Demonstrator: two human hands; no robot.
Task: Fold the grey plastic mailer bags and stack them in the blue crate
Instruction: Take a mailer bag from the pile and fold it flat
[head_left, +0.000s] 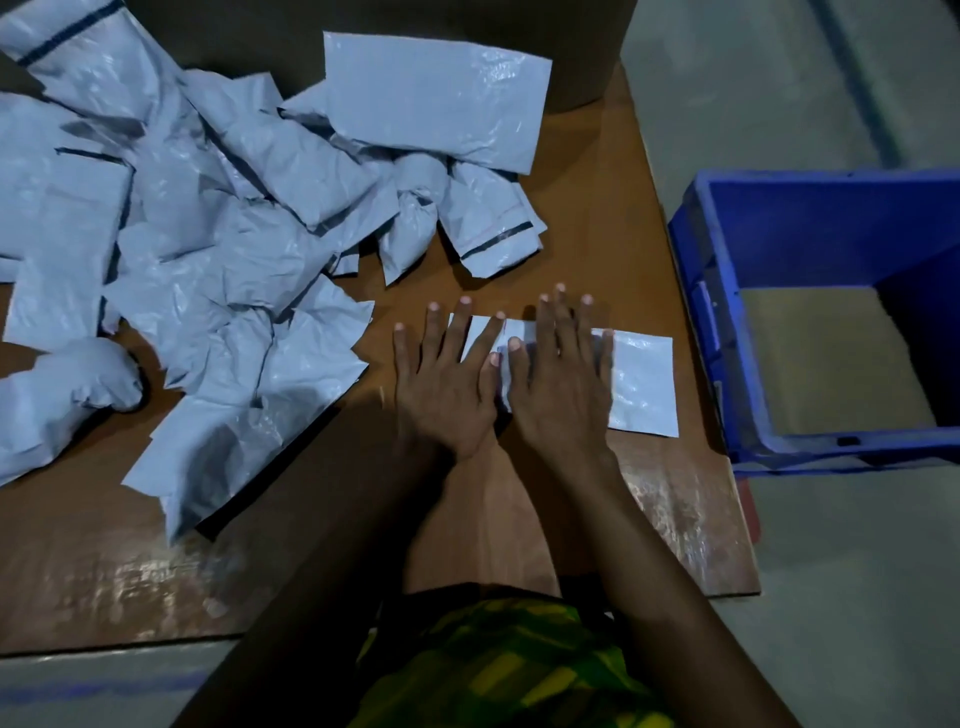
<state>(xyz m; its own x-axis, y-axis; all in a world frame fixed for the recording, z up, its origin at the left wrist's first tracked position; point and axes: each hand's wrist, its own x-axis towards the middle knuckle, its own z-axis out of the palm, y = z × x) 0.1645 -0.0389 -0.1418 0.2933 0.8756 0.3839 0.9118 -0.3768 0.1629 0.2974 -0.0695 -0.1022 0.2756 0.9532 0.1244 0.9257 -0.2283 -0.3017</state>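
- Both hands are flat, palms down, fingers straight and a bit spread, so nothing is being gripped, just pressed.
- The right hand (558, 379) sits square on top of the bag (644, 379), covering its middle.
- The left hand (447, 374) is right beside it. Its palm is mostly on the bare table (582, 218), with a couple of fingers lying over the bag's left end. The two thumbs nearly touch.
- The bag is a flat grey rectangle lying on the table straight in front of the person. Its right end sticks out clear of the right hand, close to the table's right edge.
- To the left and behind is the pile (208, 234) of loose grey bags, all crumpled and overlapping. A few show a dark strip along one edge, and it takes up most of the table's left side.
- A dark brown box (415, 21) stands at the back, with one flatter bag from the pile lying up against it.
- The blue crate (701, 291) is off the right side of the table, down on the grey floor (857, 571). Only a brown liner (831, 364) shows on its bottom.
- Green and yellow cloth (509, 665) shows at the bottom, between the forearms.
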